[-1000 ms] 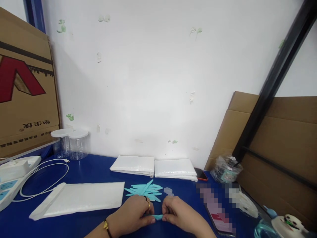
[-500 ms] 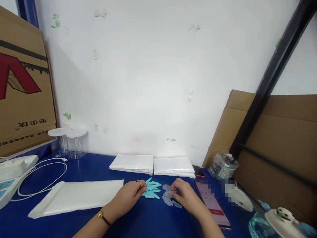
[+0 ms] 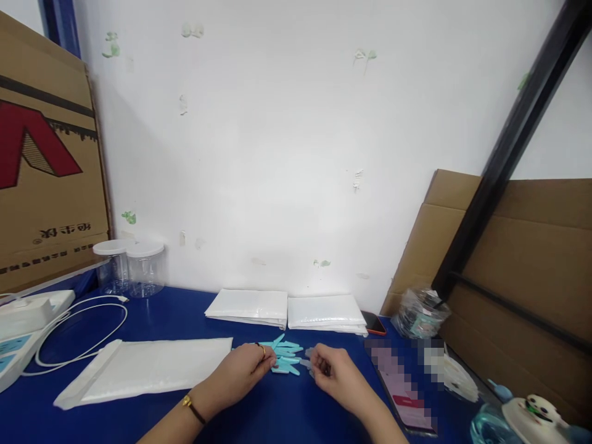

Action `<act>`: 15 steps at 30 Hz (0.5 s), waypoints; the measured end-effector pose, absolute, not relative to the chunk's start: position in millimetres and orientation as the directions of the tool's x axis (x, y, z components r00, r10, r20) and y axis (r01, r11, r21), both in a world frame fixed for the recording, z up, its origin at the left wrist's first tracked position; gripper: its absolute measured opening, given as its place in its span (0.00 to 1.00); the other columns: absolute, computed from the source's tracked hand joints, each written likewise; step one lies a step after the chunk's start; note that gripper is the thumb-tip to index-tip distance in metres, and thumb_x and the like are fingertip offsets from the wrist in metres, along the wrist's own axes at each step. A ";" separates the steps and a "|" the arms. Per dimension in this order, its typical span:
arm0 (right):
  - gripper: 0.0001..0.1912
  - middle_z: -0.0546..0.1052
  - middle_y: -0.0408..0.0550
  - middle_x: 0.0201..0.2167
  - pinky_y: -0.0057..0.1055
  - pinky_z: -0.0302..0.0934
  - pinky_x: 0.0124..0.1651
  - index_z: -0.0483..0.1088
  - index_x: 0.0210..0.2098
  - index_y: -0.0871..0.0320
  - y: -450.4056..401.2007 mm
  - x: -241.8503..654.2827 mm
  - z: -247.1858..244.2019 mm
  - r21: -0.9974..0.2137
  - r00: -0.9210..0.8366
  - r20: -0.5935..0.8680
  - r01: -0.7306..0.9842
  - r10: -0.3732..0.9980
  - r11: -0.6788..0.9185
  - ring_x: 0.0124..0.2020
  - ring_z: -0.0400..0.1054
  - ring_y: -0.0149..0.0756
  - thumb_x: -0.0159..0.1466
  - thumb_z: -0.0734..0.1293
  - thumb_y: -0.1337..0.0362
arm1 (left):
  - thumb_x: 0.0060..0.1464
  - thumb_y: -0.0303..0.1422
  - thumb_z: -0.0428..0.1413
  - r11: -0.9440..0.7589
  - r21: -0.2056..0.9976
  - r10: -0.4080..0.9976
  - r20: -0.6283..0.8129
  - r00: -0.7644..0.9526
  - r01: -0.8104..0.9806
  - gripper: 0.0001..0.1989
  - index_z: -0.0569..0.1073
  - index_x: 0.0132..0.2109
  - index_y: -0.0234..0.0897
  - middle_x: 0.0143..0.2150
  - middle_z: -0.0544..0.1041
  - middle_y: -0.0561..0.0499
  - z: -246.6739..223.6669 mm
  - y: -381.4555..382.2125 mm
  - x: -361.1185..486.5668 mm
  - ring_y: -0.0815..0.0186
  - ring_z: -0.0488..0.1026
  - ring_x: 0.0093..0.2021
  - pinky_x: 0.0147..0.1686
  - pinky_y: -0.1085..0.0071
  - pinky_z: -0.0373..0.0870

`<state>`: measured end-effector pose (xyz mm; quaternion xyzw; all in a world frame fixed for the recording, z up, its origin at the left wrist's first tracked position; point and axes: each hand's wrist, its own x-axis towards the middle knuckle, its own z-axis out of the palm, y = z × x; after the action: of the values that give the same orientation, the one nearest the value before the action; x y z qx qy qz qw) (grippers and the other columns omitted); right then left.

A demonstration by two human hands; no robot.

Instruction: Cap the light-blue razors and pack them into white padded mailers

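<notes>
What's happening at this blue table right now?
A person is working with both bare hands on a blue table. The left hand rests at a small pile of flat turquoise plastic sticks, fingertips on the nearest one. The right hand is at a few small clear plastic caps beside that pile. A white padded envelope lies to the left, two stacks of white bags sit behind, and a phone lies to the right.
</notes>
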<state>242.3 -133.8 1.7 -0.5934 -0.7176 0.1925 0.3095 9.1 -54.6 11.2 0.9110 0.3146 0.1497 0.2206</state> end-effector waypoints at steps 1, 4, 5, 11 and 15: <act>0.03 0.66 0.39 0.22 0.21 0.53 0.26 0.65 0.29 0.58 -134.0 243.8 2.5 -0.700 -0.074 0.215 0.683 0.974 0.206 0.24 0.60 0.27 0.57 0.60 0.70 | 0.63 0.43 0.38 -0.706 0.497 0.637 0.134 0.759 0.504 0.21 0.67 0.29 0.38 0.26 0.67 0.54 11.3 -54.7 9.3 0.69 0.61 0.27 0.27 0.74 0.52; 0.04 0.66 0.39 0.21 0.22 0.54 0.25 0.66 0.29 0.59 -133.8 246.2 2.8 -0.798 -0.025 0.214 0.573 0.976 0.190 0.23 0.60 0.27 0.58 0.63 0.65 | 0.63 0.43 0.38 -0.710 0.487 0.637 0.138 0.758 0.508 0.21 0.68 0.30 0.38 0.27 0.69 0.54 11.0 -54.6 9.2 0.69 0.62 0.28 0.28 0.75 0.53; 0.05 0.66 0.39 0.20 0.22 0.54 0.25 0.67 0.29 0.59 -133.6 246.2 2.4 -0.811 -0.024 0.214 0.553 0.977 0.191 0.23 0.60 0.28 0.58 0.63 0.63 | 0.63 0.43 0.38 -0.711 0.482 0.638 0.137 0.757 0.512 0.21 0.69 0.31 0.38 0.27 0.69 0.54 10.9 -54.5 9.1 0.69 0.62 0.28 0.28 0.74 0.53; 0.13 0.70 0.42 0.19 0.24 0.57 0.25 0.73 0.29 0.60 -129.7 245.3 -2.8 -0.850 0.032 0.243 0.488 0.970 0.196 0.22 0.63 0.29 0.56 0.67 0.56 | 0.62 0.43 0.39 -0.710 0.477 0.643 0.136 0.754 0.519 0.21 0.69 0.31 0.39 0.28 0.70 0.54 11.4 -54.9 7.7 0.68 0.63 0.28 0.28 0.74 0.53; 0.16 0.75 0.47 0.21 0.29 0.62 0.28 0.74 0.29 0.61 -125.1 248.8 -9.4 -0.900 0.076 0.270 0.375 0.960 0.224 0.24 0.69 0.34 0.53 0.70 0.53 | 0.62 0.43 0.39 -0.679 0.527 0.661 0.134 0.738 0.512 0.21 0.69 0.31 0.38 0.28 0.70 0.53 13.9 -56.8 7.8 0.68 0.63 0.28 0.29 0.75 0.54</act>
<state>248.8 -125.1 -9.4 -0.5466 -0.6106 0.2989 0.4890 7.8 -56.8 13.9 0.9023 0.3250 0.1589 0.2346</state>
